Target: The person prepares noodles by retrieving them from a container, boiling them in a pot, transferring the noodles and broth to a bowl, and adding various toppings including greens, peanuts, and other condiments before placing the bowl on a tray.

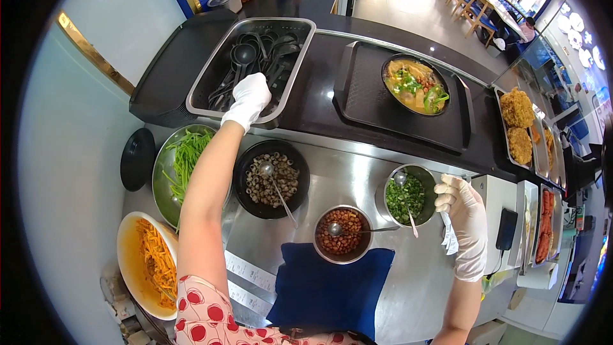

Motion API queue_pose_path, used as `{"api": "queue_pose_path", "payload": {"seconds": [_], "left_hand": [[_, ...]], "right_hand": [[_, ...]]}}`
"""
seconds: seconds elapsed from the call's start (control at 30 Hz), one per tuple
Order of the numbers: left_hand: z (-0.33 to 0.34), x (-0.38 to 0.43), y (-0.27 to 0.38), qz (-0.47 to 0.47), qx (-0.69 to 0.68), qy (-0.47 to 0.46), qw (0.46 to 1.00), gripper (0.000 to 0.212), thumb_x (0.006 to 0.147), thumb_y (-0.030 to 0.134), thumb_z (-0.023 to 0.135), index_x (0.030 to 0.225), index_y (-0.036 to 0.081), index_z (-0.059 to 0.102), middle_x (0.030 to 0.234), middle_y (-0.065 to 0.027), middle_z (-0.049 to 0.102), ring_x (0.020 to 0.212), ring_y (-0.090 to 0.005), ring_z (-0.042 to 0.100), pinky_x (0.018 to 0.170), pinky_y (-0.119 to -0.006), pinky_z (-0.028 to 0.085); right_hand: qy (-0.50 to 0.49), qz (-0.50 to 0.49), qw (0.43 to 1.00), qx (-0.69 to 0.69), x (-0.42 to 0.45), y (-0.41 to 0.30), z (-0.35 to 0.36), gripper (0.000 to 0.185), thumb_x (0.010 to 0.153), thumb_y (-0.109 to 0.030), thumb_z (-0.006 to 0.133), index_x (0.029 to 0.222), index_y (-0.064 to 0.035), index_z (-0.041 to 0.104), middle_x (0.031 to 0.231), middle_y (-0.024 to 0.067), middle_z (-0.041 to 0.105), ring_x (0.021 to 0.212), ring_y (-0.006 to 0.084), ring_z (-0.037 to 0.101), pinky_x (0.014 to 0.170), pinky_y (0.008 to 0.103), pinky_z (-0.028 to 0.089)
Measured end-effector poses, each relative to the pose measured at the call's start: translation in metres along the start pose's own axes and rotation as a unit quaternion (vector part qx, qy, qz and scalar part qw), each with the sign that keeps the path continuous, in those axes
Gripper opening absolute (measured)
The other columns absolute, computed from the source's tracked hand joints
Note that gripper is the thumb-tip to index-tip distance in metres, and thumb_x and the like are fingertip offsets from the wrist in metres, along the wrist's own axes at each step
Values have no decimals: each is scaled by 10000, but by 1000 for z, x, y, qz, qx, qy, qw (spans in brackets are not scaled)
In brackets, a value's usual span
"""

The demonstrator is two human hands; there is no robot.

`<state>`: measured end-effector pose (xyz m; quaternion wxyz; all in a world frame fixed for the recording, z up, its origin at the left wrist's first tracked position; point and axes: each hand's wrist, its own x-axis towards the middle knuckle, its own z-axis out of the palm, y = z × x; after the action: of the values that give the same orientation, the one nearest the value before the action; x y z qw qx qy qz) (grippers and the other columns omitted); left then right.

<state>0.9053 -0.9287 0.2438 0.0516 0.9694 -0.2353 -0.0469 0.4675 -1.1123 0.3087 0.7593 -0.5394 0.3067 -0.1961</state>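
Note:
My left hand (249,99), in a white glove, reaches into a steel bin (310,40) of black ladles and spoons (244,54); its fingertips are hidden, so its grip does not show. Gloved in white too, my right hand (462,215) is raised beside a steel pot of chopped green onions (404,201), fingers curled, with a printed paper slip (449,235) hanging just below them. A black bowl of noodle soup (415,85) with toppings sits on a black tray (364,100) on the raised counter. Below are a pot of peanuts (342,242) and a black bowl of snails (273,187), each with a spoon.
Green vegetables (189,163) fill a steel bowl on the left, near a white bowl of shredded orange food (155,258). A blue cloth (330,292) and paper slips (249,273) lie in front. Fried food (519,146), sausages (545,225) and a phone (506,229) are at the right.

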Motion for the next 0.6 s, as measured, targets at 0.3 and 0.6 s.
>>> {"api": "queue_pose_path", "payload": {"seconds": [0.3, 0.6], "left_hand": [[-66, -19, -30, 63, -525, -133, 838, 163, 827, 190, 650, 808, 27, 646, 596, 39, 559, 456, -18, 368, 424, -174, 280], [-53, -157, 149, 142, -682, -215, 684, 177, 808, 132, 665, 684, 84, 548, 707, -41, 629, 481, -42, 426, 435, -184, 305]], "right_hand": [[5, 5, 1000, -17, -8, 3, 17, 367, 939, -277, 500, 1087, 47, 585, 895, 122, 654, 710, 168, 614, 675, 282, 501], [-90, -27, 994, -50, 21, 28, 105, 374, 963, -210, 479, 1260, 16, 457, 883, 36, 598, 637, 85, 541, 586, 211, 452]]}}
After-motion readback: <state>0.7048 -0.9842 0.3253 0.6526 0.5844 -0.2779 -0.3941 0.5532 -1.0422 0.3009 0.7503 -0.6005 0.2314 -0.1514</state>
